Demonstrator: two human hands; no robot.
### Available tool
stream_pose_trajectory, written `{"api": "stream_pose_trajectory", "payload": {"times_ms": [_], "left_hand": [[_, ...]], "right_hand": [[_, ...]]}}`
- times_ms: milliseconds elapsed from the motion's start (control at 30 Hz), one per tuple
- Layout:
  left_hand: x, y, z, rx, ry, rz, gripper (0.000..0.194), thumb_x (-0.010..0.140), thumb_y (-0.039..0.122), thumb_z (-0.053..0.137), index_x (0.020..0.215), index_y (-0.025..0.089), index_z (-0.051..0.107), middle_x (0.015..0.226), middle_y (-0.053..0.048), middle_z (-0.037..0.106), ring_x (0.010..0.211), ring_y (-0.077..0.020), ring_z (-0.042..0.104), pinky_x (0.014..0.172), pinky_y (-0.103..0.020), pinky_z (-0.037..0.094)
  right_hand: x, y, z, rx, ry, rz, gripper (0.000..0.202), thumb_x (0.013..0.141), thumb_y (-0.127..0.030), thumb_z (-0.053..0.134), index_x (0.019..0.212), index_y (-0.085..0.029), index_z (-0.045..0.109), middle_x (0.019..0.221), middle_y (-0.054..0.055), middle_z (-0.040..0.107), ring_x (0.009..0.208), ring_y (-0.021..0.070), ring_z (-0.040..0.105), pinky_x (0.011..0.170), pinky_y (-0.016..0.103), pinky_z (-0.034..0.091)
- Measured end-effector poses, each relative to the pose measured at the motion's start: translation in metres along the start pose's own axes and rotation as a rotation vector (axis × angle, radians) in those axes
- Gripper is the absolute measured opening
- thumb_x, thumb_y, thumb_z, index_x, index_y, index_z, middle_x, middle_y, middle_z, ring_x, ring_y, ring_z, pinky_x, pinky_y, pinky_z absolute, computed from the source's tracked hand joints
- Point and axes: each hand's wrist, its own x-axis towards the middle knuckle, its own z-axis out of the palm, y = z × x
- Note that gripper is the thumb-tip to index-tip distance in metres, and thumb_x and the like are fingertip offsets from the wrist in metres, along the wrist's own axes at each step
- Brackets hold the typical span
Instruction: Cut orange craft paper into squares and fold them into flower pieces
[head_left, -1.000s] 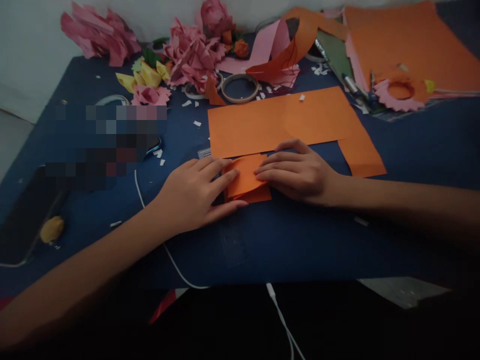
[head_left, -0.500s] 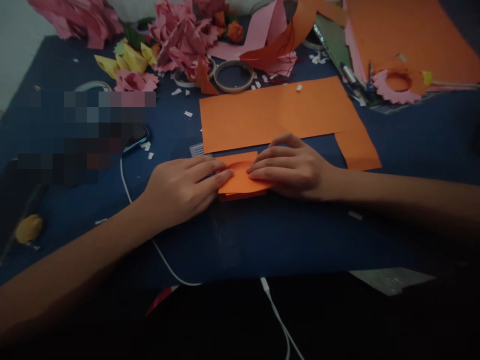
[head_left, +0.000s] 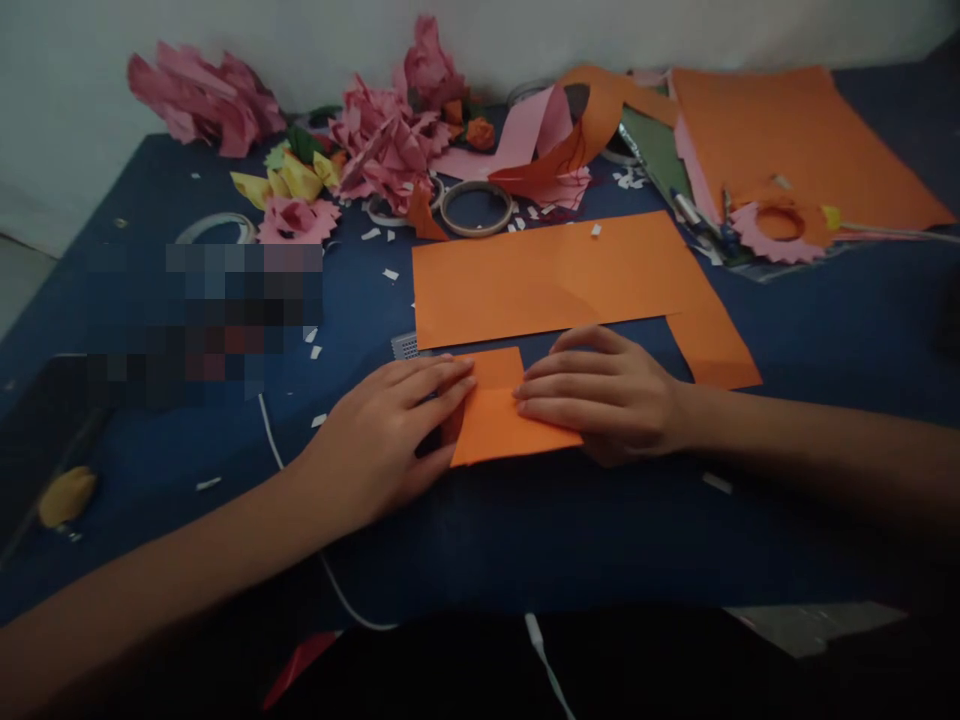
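Note:
A small folded piece of orange paper (head_left: 502,425) lies near the table's front, between my hands. My left hand (head_left: 401,425) grips its left edge, fingertips on top and thumb low at the side. On the right side, my right hand (head_left: 607,395) holds the same paper, its fingers pressed together on top and the thumb hidden below. Just behind the hands lies a larger orange sheet (head_left: 540,280), with an orange strip (head_left: 716,345) at its right end.
Pink paper flowers (head_left: 386,140), a tape roll (head_left: 477,208) and curled ribbons stand at the back. Orange sheets (head_left: 802,140) and pens (head_left: 694,215) lie at back right. A white cable (head_left: 345,595) runs on the left. White scraps are scattered about.
The view has tilted up, so everything sits lower in the picture. The folded orange paper shows more of its top face, and its front part lies flatter between my hands.

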Motion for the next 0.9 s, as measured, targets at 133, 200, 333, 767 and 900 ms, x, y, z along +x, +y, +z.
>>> {"api": "stream_pose_trajectory", "payload": {"times_ms": [133,200,333,767,900], "left_hand": [[0.0,0.0,0.001,-0.008,0.045,0.022,0.036,0.086,0.025,0.055,0.118,0.007,0.056,0.123,-0.014,0.059,0.112,-0.0251,0.056,0.093,-0.042,0.049],[0.001,-0.001,0.002,-0.003,0.066,0.035,0.034,0.087,0.026,0.055,0.115,0.007,0.058,0.121,-0.014,0.061,0.11,-0.0251,0.058,0.09,-0.041,0.05],[0.003,0.001,-0.001,0.019,0.059,0.058,0.03,0.089,0.025,0.053,0.112,0.008,0.06,0.119,-0.015,0.062,0.109,-0.0259,0.059,0.089,-0.042,0.052],[0.009,0.005,-0.01,-0.013,0.08,0.061,0.035,0.083,0.021,0.057,0.115,0.007,0.058,0.103,-0.011,0.069,0.094,-0.0217,0.065,0.083,-0.037,0.053],[0.003,0.012,-0.012,0.003,-0.005,0.042,0.05,0.082,0.035,0.059,0.123,0.007,0.053,0.116,-0.015,0.063,0.107,-0.0282,0.059,0.088,-0.044,0.05]], "right_hand": [[0.0,0.0,0.002,-0.032,-0.106,-0.052,0.026,0.093,-0.017,0.034,0.104,-0.01,0.057,0.105,0.007,0.066,0.101,0.0192,0.059,0.091,0.042,0.043],[0.0,-0.001,0.001,-0.082,-0.125,-0.027,0.025,0.093,-0.014,0.036,0.106,-0.01,0.057,0.108,0.007,0.065,0.101,0.0204,0.058,0.09,0.042,0.042],[0.001,-0.003,-0.001,-0.151,-0.111,-0.012,0.023,0.091,-0.01,0.04,0.104,-0.008,0.058,0.107,0.009,0.066,0.099,0.0228,0.06,0.086,0.043,0.044],[0.004,-0.006,0.004,-0.258,-0.056,0.045,0.021,0.09,-0.009,0.044,0.105,-0.01,0.059,0.103,0.006,0.068,0.096,0.0201,0.061,0.089,0.046,0.04],[0.005,-0.002,0.005,-0.293,-0.046,0.076,0.021,0.091,-0.01,0.043,0.103,-0.01,0.059,0.102,0.006,0.068,0.094,0.0204,0.061,0.088,0.049,0.04]]}}
